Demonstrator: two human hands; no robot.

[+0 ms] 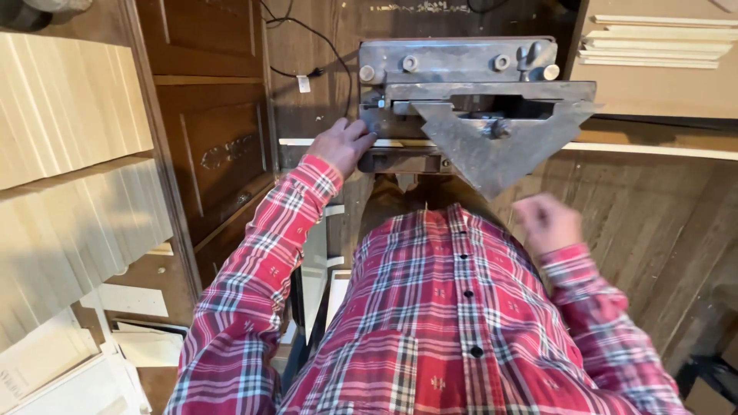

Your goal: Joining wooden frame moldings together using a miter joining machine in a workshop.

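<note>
Grey metal cutting machine [477,107] at far centre, its left edge touched by the loosely spread left hand [342,144]; blurred right hand [547,223], seemingly fisted, hangs nearer, below the triangular plate [492,157]; stacked pale boards [69,154] at left.

Small white tag [304,83] seen on black cable [323,42], upper centre, left of grey metal machine [469,92]; rectangular, possibly paper label, markings unreadable. No packages, signs or screens seen elsewhere.

Grey metal machine [469,107] (triangular plate pointing down) stands on the bench.
</note>
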